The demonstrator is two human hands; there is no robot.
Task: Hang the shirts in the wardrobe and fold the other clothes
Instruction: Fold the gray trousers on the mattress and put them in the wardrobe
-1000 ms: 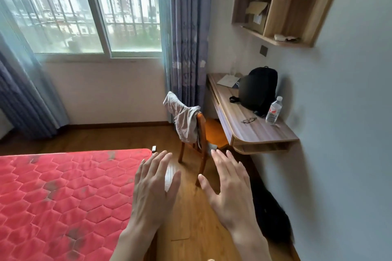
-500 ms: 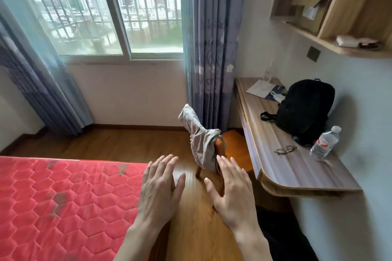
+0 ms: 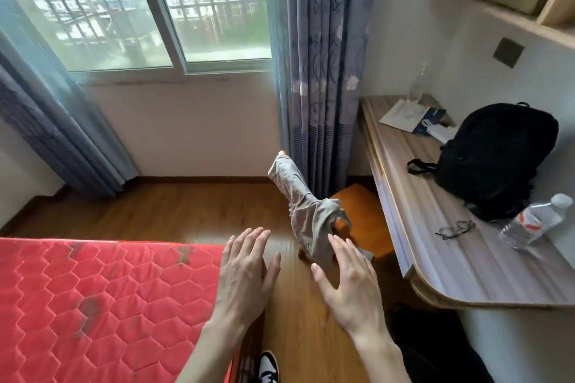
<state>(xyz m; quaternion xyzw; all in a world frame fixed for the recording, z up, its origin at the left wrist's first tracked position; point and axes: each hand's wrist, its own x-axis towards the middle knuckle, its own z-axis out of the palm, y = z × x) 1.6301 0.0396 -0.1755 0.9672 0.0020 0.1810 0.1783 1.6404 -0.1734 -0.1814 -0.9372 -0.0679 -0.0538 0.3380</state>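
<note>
Here, item by item:

- Left hand (image 3: 245, 270): raised palm-down above the corner of the bed and the floor, fingers straight and lightly spread, holding nothing.
- Right hand (image 3: 350, 283): raised beside the left, apart from it, fingers straight and spread wide, holding nothing; its fingertips overlap the lower edge of the garment in view, though contact cannot be told.
- Grey garment (image 3: 306, 214): draped over the back of the chair, bunched and hanging down the near side, just beyond the right hand.
- Chair (image 3: 357, 211): orange wooden seat, tucked partly under the table, beside the curtain.
- Bed (image 3: 102, 298): red quilted mattress with a hexagon pattern, lower left, bare.
- Table (image 3: 460, 261): wood-grain top fixed along the right wall.
- Black backpack (image 3: 497, 158): upright on the table against the wall.
- Water bottle (image 3: 532, 221): clear plastic, lying tilted on the table, just beside the backpack.
- Glasses (image 3: 454, 228): folded flat on the table, between the bottle and the table's front edge.
- Papers (image 3: 410, 115): at the far end of the table.
- Curtain (image 3: 320, 65): blue-grey, hanging right of the window (image 3: 140, 6).
- Shoe (image 3: 268, 367): dark with white trim, on the wooden floor at the bottom edge.
</note>
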